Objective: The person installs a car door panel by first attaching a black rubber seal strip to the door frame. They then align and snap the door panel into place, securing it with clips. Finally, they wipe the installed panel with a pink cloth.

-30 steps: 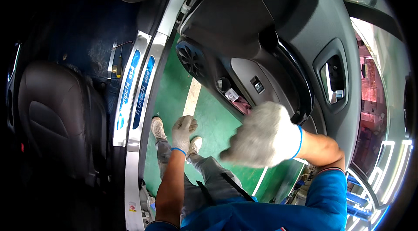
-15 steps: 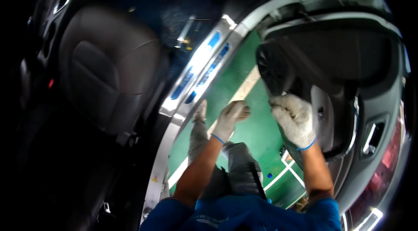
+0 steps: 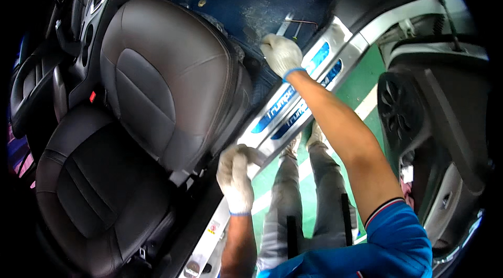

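Observation:
My left hand (image 3: 236,179), in a knitted white work glove with a blue cuff, is at the near end of the car's metal door sill plate (image 3: 260,124). Its fingers are curled, and I cannot make out what is in them. The sill plate carries two blue inlaid strips. Farther forward, my gloved right hand (image 3: 283,55) reaches over the sill onto the dark blue footwell floor (image 3: 236,13). Its fingers are bent inward and their grip is hidden. Just beyond it lie a thin bent rod (image 3: 304,21) and a flat silver strip (image 3: 285,24).
A dark leather seat (image 3: 173,63) stands left of the sill, with another seat cushion (image 3: 89,184) nearer. The open door panel (image 3: 440,115) with its speaker grille is at the right. My legs stand on green floor between door and sill.
My view has swung toward the car interior. The right hand has gone from beside the door panel across the sill to the footwell. My left hand has come to the sill's near end.

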Available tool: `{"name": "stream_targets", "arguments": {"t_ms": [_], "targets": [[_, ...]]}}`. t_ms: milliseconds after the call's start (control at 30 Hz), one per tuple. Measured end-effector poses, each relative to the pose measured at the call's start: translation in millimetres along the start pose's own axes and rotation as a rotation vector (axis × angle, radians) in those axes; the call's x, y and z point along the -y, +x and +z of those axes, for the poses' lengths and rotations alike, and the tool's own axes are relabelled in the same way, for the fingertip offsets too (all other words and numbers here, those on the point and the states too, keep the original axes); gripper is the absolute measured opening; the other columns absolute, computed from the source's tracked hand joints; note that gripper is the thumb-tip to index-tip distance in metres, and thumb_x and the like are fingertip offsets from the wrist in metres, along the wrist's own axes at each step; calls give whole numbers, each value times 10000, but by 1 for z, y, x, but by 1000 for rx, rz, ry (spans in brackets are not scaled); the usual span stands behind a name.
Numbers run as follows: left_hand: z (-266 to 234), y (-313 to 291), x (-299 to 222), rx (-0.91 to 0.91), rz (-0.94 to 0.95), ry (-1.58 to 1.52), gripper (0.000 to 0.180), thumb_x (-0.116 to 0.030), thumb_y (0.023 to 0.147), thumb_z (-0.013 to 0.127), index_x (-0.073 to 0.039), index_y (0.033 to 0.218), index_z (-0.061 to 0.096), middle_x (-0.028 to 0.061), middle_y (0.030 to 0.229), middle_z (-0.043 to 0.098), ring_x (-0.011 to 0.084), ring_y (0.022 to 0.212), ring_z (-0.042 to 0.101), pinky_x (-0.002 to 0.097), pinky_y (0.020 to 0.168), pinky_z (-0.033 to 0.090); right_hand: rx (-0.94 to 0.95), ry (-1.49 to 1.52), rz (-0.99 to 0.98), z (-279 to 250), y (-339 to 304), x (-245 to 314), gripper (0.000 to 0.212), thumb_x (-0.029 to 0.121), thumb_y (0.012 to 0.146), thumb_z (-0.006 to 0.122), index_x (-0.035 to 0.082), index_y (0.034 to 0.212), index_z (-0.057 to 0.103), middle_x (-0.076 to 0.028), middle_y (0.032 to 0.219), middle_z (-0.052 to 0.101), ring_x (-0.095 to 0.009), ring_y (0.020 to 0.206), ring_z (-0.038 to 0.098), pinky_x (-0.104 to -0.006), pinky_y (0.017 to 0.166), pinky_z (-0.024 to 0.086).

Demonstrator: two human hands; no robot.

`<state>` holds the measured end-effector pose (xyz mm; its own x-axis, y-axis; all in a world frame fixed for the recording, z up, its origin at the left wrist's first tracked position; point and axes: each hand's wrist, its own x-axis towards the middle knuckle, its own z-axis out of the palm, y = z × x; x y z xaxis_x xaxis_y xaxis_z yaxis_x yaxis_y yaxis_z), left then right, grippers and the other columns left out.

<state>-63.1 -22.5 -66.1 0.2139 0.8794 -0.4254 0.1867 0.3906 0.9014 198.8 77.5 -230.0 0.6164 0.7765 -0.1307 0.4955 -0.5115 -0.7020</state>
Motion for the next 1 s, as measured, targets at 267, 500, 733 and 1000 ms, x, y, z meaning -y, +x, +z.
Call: {"name": "stream_targets", "arguments": {"t_ms": [267,500,733,1000], "targets": [[-35,-49,79,-167,-260,-21,329,-273,1000,678,20,1145,638,133,1009,713,204,878,672,359,835,548,215,-341,136,91,105,-11,373,275,922,672,91,1247,671,-207,1341,611,-373,1231,623,-466,1026,525],[-41,-36,78,-141,-285,-137,285,-189,989,683,43,1152,651,142,1040,714,203,923,690,346,878,571,82,211,240,57,57,-2,399,200,933,665,49,1303,670,-157,1145,713,-330,1060,706,-397,893,567],[37,35,9,217,-103,47,373,-259,964,732,17,1206,670,87,1052,704,165,944,655,316,878,535,17,1066,514,-97,-119,25,243,38,925,665,-47,1152,666,-78,935,689,-151,777,654,-275,702,541],[122,14,-27,588,-45,-92,278,-89,948,708,54,1186,689,79,1048,712,132,901,665,258,802,561,-180,805,426,-168,-220,24,292,85,875,720,13,1155,677,-61,975,685,-123,916,660,-281,833,552]]}}
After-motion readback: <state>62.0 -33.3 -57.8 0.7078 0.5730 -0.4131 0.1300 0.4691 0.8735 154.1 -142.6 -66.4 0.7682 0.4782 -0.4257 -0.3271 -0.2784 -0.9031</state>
